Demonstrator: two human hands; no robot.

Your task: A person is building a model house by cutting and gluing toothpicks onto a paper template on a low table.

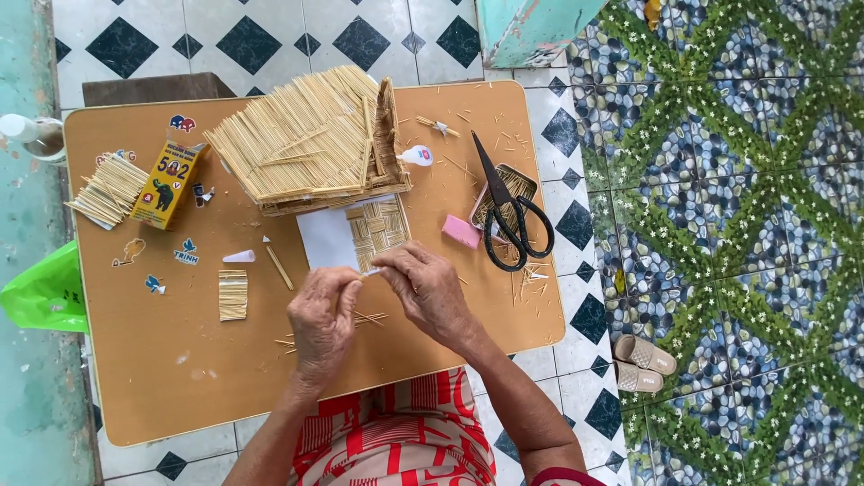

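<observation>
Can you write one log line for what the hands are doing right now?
left hand: pinching a thin stick | right hand: pinching same stick | woven stick panel on white paper | scissors: untouched

Table (180, 360) tan-orange with small coloured stickers. Straw-coloured stick roof model (310, 139), pale woven mat (378, 229) on white paper (326, 241). Yellow glue box (166, 184), pink eraser (461, 231), black scissors (508, 211). Floor (270, 40) white tiles with dark diamonds; pebble floor (747, 198) blue-grey with green lattice. Green bag (45, 292). Red-white patterned clothing (396, 441). Beige sandals (641, 364).

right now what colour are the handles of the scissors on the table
Black: the scissors have black looped handles, seen best in the head view, beside a pink block.
</observation>
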